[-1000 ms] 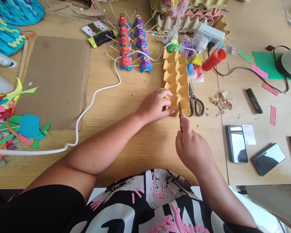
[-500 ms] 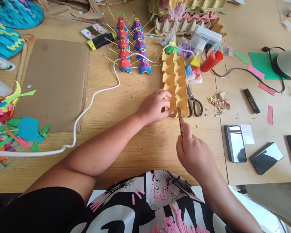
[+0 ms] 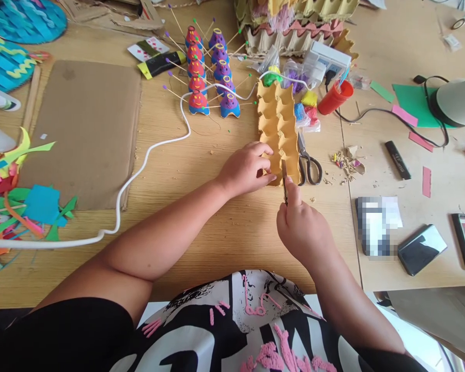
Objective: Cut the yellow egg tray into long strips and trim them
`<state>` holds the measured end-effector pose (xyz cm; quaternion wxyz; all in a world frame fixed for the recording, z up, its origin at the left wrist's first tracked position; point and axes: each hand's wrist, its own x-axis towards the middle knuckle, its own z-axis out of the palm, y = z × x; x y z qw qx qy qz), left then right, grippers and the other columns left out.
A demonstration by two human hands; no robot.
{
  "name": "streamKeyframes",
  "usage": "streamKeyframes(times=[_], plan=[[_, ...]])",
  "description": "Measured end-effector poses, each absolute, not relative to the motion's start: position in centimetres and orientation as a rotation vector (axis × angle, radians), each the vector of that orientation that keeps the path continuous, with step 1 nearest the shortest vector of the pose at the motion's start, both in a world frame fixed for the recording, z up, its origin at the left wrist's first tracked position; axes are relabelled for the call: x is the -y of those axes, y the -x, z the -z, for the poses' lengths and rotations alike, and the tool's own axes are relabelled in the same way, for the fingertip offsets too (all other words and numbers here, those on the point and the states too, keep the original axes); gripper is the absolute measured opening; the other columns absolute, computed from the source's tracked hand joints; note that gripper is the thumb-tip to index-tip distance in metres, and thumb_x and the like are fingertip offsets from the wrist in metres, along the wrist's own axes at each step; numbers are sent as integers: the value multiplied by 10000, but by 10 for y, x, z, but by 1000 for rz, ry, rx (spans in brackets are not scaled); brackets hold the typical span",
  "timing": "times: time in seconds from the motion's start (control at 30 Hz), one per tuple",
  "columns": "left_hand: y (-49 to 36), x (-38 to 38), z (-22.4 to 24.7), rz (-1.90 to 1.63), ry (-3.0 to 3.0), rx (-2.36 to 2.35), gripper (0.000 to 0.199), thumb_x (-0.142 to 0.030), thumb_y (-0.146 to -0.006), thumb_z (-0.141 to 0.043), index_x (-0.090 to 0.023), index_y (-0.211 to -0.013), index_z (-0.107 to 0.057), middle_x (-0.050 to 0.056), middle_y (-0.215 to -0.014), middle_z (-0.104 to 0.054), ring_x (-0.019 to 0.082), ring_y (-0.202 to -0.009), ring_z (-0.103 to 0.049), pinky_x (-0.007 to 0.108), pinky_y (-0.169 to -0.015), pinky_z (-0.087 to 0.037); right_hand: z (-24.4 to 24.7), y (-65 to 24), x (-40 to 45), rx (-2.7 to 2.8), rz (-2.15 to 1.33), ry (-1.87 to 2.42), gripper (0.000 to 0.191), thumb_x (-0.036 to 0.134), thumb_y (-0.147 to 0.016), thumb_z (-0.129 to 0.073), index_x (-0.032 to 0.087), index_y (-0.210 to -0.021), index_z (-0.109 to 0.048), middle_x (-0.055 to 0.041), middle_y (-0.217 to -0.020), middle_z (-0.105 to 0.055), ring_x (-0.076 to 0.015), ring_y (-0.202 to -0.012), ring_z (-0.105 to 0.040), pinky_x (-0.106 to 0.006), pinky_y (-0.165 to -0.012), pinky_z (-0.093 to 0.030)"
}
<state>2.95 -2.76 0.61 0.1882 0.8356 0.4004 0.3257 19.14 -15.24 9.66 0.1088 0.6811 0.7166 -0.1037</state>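
A yellow egg carton [image 3: 268, 111] with two rows of cups lies on the wooden table in front of me. My left hand [image 3: 248, 170] grips its near left part, fingers curled over the rim and thumb at the near end. In my right hand [image 3: 304, 222] is a knife [image 3: 284, 173], index finger stretched along its back. Its blade rests on the carton's near end, between the rows; how deep it goes I cannot tell. Black-handled scissors [image 3: 312, 170] lie against the carton's right side.
Painted red and purple carton figures [image 3: 197, 103] with sticks stand beyond my left hand. A white cable [image 3: 151, 150] crosses the table. A cardboard sheet [image 3: 81, 134] and paper scraps [image 3: 42, 204] lie left. On the right are a red cup [image 3: 335, 97], shavings [image 3: 349, 160] and phones [image 3: 422, 249].
My right hand and the knife have shifted slightly forward and left along the carton. My left hand keeps its hold, and the carton stays in nearly the same place.
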Motion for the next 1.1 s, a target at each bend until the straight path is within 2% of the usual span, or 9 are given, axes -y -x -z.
streamKeyframes(times=[0.2, 0.37, 0.57, 0.77, 1.0, 1.1], plan=[[-30, 28, -7, -926, -2346, -1127, 185, -310, -841, -784, -194, -705, -735, 86, -1221, -714, 267, -1174, -659, 445, -1006, -557, -96, -195, 162, -2156, 393, -2001, 580, 217, -1030, -291, 81, -1591, -350, -160, -987, -785, -222, -683, -710, -318, -532, -338], [-29, 27, -6, -924, -2351, -1123, 202, -335, -849, -781, -193, -712, -738, 88, -1224, -714, 267, -1173, -661, 442, -1010, -558, -89, -192, 154, -2135, 297, -2025, 615, 217, -1010, -322, 57, -1604, -334, -163, -919, -781, -229, -647, -690, -326, -526, -333], [-30, 28, -6, -946, -2343, -1122, 171, -305, -831, -797, -196, -712, -742, 84, -1207, -722, 267, -1161, -670, 449, -1008, -559, -89, -197, 164, -2234, 336, -2003, 579, 232, -1023, -297, 71, -1574, -367, -174, -980, -789, -205, -632, -677, -312, -509, -315], [-30, 27, -5, -932, -2352, -1120, 216, -348, -851, -782, -197, -704, -735, 90, -1231, -716, 272, -1180, -662, 454, -1013, -559, -90, -191, 150, -2134, 271, -2019, 610, 216, -1000, -342, 64, -1591, -357, -151, -881, -778, -210, -606, -659, -314, -516, -320], [-30, 28, -6, -933, -2338, -1119, 162, -302, -831, -797, -194, -722, -747, 87, -1217, -720, 267, -1171, -668, 447, -1011, -564, -91, -196, 165, -2188, 347, -1985, 588, 226, -1025, -282, 59, -1584, -359, -177, -979, -784, -220, -652, -687, -324, -524, -344], [-30, 27, -7, -933, -2342, -1110, 184, -321, -845, -785, -199, -715, -739, 83, -1219, -715, 270, -1188, -656, 457, -1025, -558, -89, -195, 157, -2151, 309, -2003, 595, 228, -1015, -315, 65, -1585, -364, -158, -913, -781, -220, -636, -674, -318, -530, -347]])
